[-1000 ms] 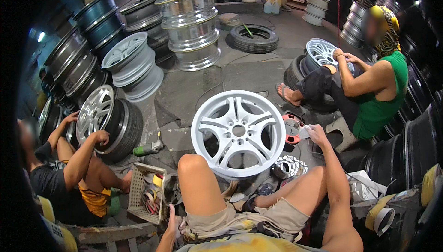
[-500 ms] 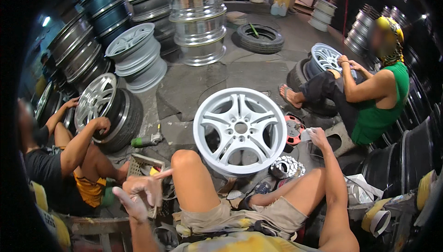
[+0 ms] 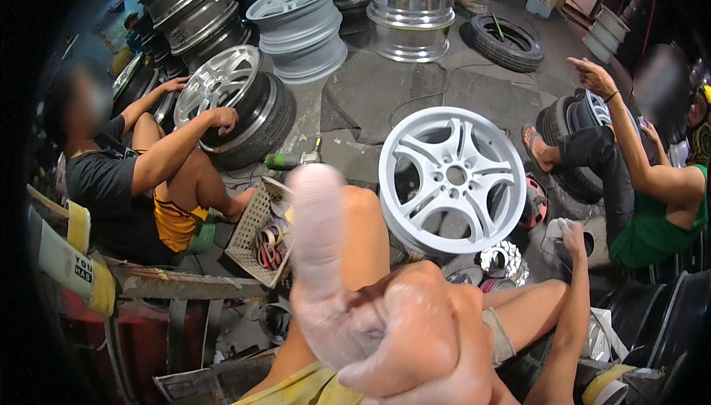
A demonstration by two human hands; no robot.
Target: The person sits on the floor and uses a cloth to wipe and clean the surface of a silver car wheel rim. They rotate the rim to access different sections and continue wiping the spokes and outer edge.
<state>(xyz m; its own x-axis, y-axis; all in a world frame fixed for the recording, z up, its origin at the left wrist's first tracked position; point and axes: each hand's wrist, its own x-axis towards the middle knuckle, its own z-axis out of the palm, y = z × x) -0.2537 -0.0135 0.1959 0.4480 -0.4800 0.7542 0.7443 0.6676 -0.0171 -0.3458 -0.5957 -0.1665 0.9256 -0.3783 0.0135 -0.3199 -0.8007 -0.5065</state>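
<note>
The right hand (image 3: 572, 237)'s grip is pinched on a small pale piece (image 3: 555, 228); the left hand (image 3: 415, 323), dusty and near the camera, shows one digit raised and nothing visibly grasped. Just beyond the knees, left of the right hand, sits a white alloy wheel (image 3: 457, 159), face up. The dark floor (image 3: 318, 116) is scuffed, with worn mats (image 3: 385, 97); stacked rims (image 3: 411, 12) and two seated co-workers (image 3: 104, 216) surround it. The wheel looks evenly white, its spokes paired around a dark centre bore.
</note>
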